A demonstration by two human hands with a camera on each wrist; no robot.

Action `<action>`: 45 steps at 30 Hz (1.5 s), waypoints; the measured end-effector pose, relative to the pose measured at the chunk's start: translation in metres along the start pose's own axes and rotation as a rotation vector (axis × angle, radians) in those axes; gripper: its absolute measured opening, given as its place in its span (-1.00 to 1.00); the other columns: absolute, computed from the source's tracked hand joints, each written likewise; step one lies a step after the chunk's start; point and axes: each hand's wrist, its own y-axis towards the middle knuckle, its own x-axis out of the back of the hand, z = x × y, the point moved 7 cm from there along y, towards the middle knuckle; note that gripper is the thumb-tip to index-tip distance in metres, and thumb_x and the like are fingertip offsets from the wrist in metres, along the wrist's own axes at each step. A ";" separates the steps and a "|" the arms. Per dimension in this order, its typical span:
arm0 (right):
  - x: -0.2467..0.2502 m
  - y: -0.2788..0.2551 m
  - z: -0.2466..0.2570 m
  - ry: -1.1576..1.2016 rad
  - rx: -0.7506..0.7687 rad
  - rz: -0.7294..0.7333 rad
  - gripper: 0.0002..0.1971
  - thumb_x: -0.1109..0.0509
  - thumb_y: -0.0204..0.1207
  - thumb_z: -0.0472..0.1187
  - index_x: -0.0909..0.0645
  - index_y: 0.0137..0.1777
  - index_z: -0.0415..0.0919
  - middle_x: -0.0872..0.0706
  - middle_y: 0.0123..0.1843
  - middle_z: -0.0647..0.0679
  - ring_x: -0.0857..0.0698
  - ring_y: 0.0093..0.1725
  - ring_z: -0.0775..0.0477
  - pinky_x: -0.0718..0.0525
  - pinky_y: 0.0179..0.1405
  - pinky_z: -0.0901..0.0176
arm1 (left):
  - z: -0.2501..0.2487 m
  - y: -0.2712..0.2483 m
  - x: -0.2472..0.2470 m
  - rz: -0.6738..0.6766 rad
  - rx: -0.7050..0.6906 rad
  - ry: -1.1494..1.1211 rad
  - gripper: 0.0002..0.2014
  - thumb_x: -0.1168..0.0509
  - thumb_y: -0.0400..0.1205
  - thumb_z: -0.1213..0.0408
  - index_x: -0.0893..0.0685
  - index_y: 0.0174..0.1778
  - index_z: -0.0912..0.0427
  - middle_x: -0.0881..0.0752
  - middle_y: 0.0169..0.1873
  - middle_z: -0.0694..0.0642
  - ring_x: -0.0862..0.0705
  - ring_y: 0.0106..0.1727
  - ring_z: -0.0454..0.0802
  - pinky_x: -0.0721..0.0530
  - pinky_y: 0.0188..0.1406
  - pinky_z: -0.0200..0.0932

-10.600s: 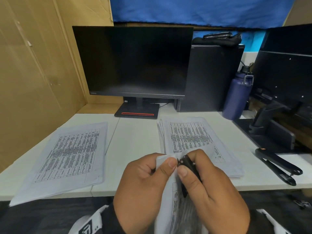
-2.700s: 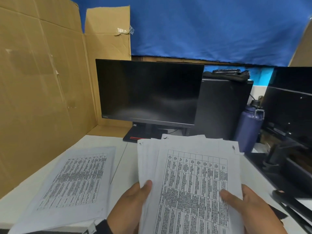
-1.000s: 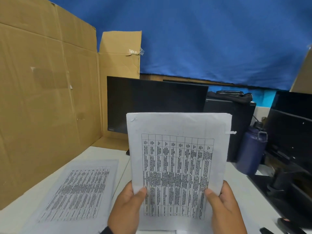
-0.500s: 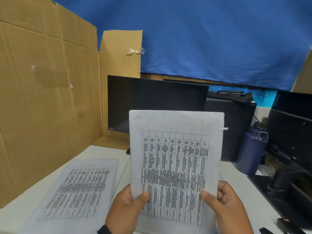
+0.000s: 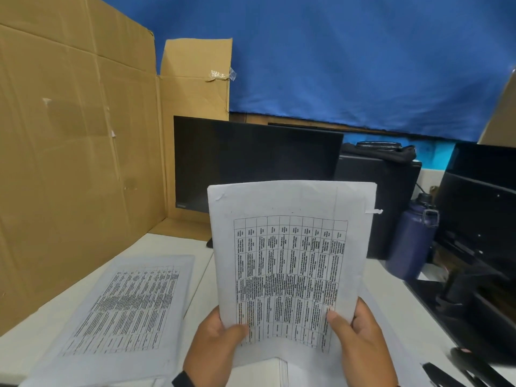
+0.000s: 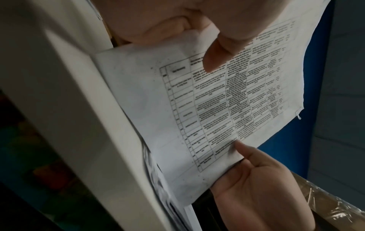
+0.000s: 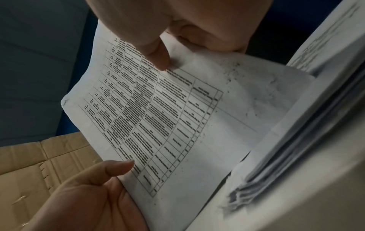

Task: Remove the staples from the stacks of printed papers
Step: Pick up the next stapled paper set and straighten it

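Upright above the desk (image 5: pixel 64 311), paper stack (image 5: pixel 290 263), left hand (image 5: pixel 215 350) and right hand (image 5: pixel 363 344) pinching its lower edges.

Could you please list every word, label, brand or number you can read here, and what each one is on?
None can be read.
White printed sheets held upright by the left hand and right hand: table text blurred.
White paper stack lying flat on the desk: print too small.
Black monitor: corner logo illegible.
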 end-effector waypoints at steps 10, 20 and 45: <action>-0.004 0.004 -0.006 -0.033 -0.023 0.010 -0.76 -0.45 0.59 -0.38 -0.78 0.07 0.01 -0.89 -0.05 0.12 -0.83 0.03 0.03 -0.66 0.06 0.06 | -0.005 0.005 0.007 -0.019 -0.019 0.028 -0.81 -0.46 0.65 0.42 -0.88 0.05 0.06 -0.92 0.02 0.05 -0.82 0.20 0.10 -0.64 0.37 0.09; 0.001 0.006 0.000 -0.037 -0.018 0.014 -0.75 -0.46 0.58 -0.39 -0.77 0.10 -0.02 -0.90 -0.01 0.09 -0.84 0.06 -0.01 -0.70 0.25 -0.12 | -0.023 -0.002 0.005 -0.045 -0.086 0.190 -0.86 -0.40 0.70 0.21 -0.84 0.05 -0.09 -0.91 -0.02 -0.14 -0.83 0.15 -0.07 -0.67 0.21 -0.06; 0.006 -0.004 0.152 0.055 0.497 -0.073 -0.76 -0.27 0.72 -0.29 -0.68 0.22 0.01 -0.83 0.17 0.14 -0.78 0.20 0.10 -0.69 0.28 -0.11 | -0.133 -0.028 -0.009 -0.014 -0.249 0.010 -0.71 -0.23 0.78 0.44 -0.78 0.20 0.02 -0.90 0.11 0.02 -0.82 0.26 0.10 -0.60 0.48 0.29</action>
